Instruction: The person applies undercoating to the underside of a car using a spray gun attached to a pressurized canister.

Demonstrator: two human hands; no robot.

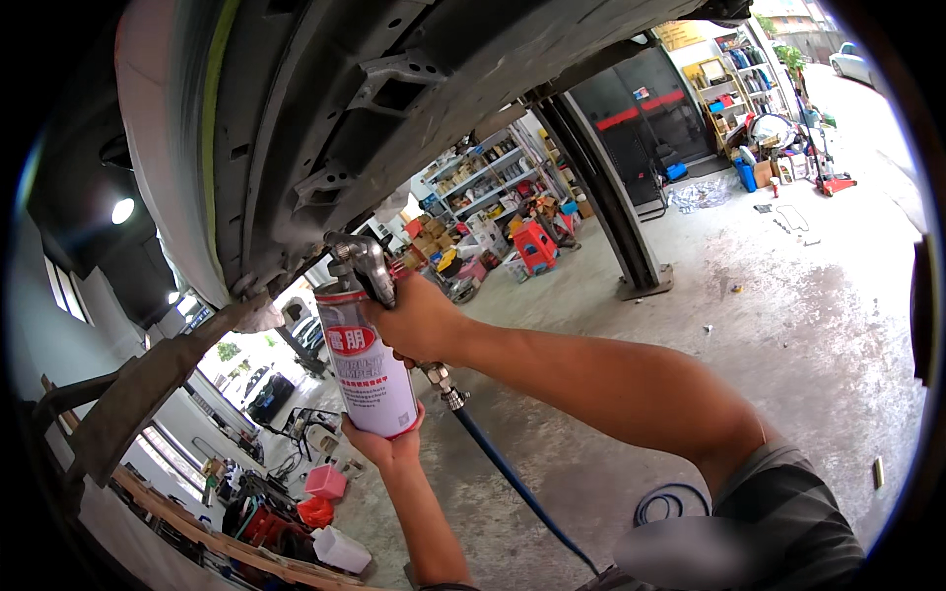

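A metal spray gun (370, 264) is screwed or set on top of a white and grey can (372, 389) with red print. My right hand (426, 320) is wrapped round the gun's handle. Beneath the can, my left hand (387, 445) cups its base, fingers curled up against the sides. From the gun's lower fitting a dark blue air hose (507, 481) runs down toward the lower edge. The nozzle points up and left at the dark underbody (286, 128) of a raised vehicle, with a faint haze near it. The trigger finger is not clearly visible.
Masking sheet (158, 128) hangs along the vehicle's side. A lift arm (148, 389) crosses at left; a lift post (616, 197) stands right of centre. A red stool (533, 246) and loaded shelves (483, 177) are behind. Coiled hose (670, 500) lies on the concrete floor (788, 325).
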